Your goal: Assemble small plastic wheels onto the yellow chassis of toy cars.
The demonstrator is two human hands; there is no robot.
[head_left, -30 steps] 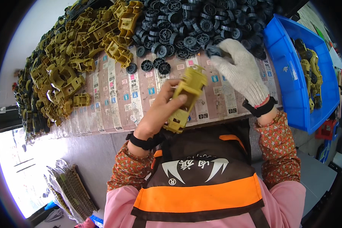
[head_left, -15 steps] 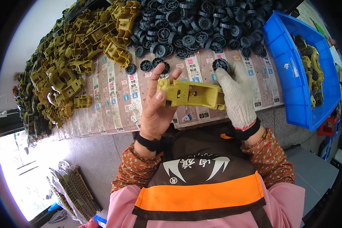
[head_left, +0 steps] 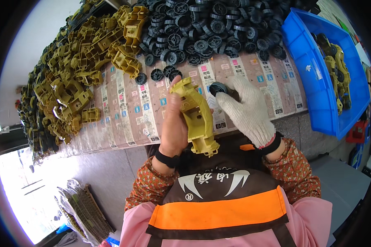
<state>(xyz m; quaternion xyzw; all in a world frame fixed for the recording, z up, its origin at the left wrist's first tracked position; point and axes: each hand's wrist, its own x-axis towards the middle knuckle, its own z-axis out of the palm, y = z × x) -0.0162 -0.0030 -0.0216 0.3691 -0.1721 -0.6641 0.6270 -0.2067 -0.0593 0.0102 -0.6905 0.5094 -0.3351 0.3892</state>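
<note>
In my bare left hand I hold a yellow-green plastic toy vehicle body, its hollow side showing and its length running toward my lap. The thumb lies along its edge; most of the other fingers are hidden behind it. My right hand wears a white knit glove and pinches a dark toy wheel between thumb and fingers. The wheel is just right of the body, apart from it. A few loose dark wheels lie on the table beyond my left hand.
A large heap of dark wheels covers the table's far side. Yellow-green bodies are piled at the left. On the right, a blue bin holds bodies with wheels. The table is covered with printed tape.
My right hand has lifted a wheel from the table and brought it nearer to me. My left hand has turned the vehicle body from crosswise to lengthwise.
</note>
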